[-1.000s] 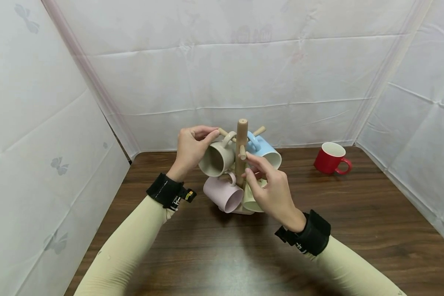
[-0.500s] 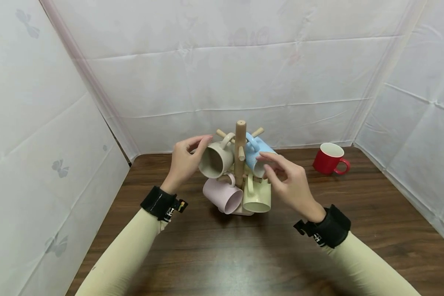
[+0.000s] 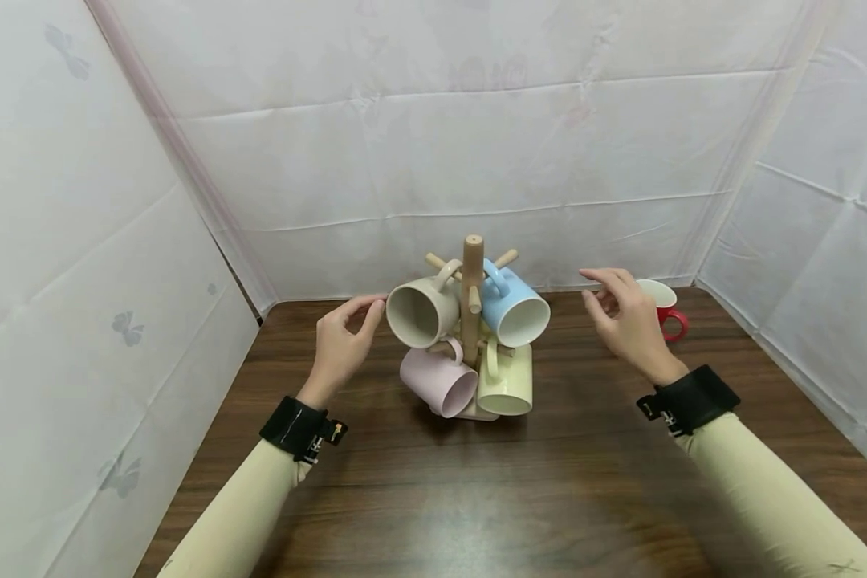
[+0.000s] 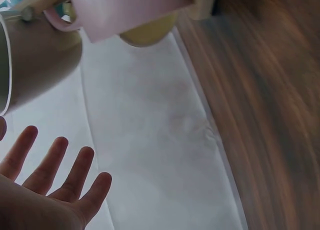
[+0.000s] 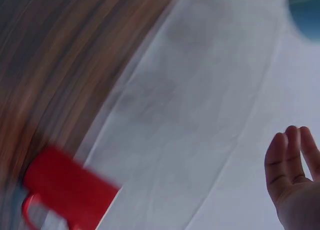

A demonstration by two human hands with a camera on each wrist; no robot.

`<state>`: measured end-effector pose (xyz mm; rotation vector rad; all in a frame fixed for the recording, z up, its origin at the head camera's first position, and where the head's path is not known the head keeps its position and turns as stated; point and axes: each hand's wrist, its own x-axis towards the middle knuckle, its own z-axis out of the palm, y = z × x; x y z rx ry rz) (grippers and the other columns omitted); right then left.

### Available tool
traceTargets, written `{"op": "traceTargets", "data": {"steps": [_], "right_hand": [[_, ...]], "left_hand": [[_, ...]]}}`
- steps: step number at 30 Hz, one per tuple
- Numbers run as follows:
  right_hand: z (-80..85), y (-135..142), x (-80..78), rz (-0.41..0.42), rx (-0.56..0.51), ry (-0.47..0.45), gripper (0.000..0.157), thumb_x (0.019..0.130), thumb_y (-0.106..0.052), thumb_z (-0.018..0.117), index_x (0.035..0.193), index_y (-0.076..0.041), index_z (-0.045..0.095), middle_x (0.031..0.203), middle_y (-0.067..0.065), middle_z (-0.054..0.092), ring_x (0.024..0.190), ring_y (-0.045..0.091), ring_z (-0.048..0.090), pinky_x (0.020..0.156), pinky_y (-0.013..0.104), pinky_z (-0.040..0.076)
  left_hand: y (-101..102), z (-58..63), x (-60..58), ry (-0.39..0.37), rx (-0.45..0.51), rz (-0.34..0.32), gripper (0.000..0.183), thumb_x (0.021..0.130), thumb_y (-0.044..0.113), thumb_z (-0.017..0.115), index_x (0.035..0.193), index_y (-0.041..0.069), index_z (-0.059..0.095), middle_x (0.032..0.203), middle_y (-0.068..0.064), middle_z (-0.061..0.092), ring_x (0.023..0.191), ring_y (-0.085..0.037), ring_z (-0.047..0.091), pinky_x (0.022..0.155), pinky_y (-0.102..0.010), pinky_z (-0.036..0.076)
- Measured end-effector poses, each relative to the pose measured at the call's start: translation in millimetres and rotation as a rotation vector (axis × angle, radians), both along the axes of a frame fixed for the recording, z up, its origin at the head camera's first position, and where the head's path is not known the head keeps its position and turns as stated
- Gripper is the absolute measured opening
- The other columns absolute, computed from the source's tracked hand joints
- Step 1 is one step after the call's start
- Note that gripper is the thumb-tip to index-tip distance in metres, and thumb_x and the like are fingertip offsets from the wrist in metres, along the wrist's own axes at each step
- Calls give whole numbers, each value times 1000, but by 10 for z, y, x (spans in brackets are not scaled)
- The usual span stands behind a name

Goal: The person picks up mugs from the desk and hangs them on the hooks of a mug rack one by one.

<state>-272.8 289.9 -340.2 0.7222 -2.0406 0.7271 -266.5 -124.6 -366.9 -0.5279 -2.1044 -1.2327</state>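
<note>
A wooden mug rack point(image 3: 472, 265) stands mid-table with mugs hung by their handles on its pegs. The grey-beige mug point(image 3: 421, 313) is at upper left, the light blue mug point(image 3: 513, 309) at upper right, the pink mug point(image 3: 437, 381) at lower left and the pale yellow mug point(image 3: 507, 381) at lower right. My left hand point(image 3: 343, 341) is beside the grey-beige mug, holding nothing; its fingers are spread in the left wrist view. Off to the right, my right hand point(image 3: 628, 325) is in the air with relaxed fingers, partly covering the red mug point(image 3: 663, 299) behind it.
The dark wooden table point(image 3: 433, 498) ends at a white cloth wall point(image 3: 405, 160) at the back. More white cloth hangs at the left and right sides. The red mug point(image 5: 70, 187) stands near the back right corner.
My left hand has left the peg by the grey-beige mug and moved left and down. My right hand has moved from the rack's front peg rightward to the red mug. The mugs hang as before.
</note>
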Motion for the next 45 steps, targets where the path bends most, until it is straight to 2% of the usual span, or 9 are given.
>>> {"op": "traceTargets", "data": {"steps": [5,10,13,20,25,31,39,45], "right_hand": [[-136,355,-213,-63,143,-68,44,81,-9,68,124,-8,58,117,16,53,94,28,47,77,48,35],[-197,616,-323,-155,201,-129,46,81,-15,69,124,-8,57,122,21,50,106,38,43,85,58,32],[-221,743,-371,-228,223,-195,47,82,-21,69,126,-10,55,126,23,47,107,45,40,82,64,32],[-339,1001,-470,-348,309,-439,56,85,-38,64,133,-14,48,137,29,34,111,59,29,73,72,30],[-423,1148,-519,-373,342,-540,63,86,-43,61,138,-12,42,139,32,27,112,62,24,74,74,28],[-476,1222,-574,-384,364,-622,70,87,-46,58,145,-17,32,140,37,18,111,66,21,76,78,25],[-520,1301,-636,-403,375,-668,71,87,-44,59,146,-19,29,138,43,15,103,70,24,73,78,28],[-559,1324,-661,-382,376,-677,69,87,-36,62,145,-17,31,131,42,25,100,66,29,71,76,33]], "left_hand": [[-74,-79,45,51,-44,48,26,92,33,58,107,15,68,106,4,66,98,-11,58,83,-38,49],[-150,-148,65,96,-100,100,24,90,33,60,104,15,69,111,1,65,105,-15,57,89,-41,46],[-199,-191,81,99,-126,116,24,90,33,59,104,16,69,114,1,63,106,-17,56,91,-42,45],[-288,-299,118,59,-181,129,27,90,37,58,105,17,69,118,-1,61,110,-19,53,93,-44,43],[-315,-334,137,36,-204,129,28,90,38,59,104,16,69,119,-1,60,111,-21,53,94,-46,42],[-348,-366,162,-8,-211,130,27,89,41,58,105,21,69,120,0,59,111,-20,52,94,-47,41],[-358,-409,164,-17,-213,130,28,90,39,59,102,15,70,119,-3,60,111,-22,53,92,-49,42],[-363,-432,197,-33,-217,136,27,90,38,58,102,16,70,120,-2,60,110,-18,52,92,-48,42]]}}
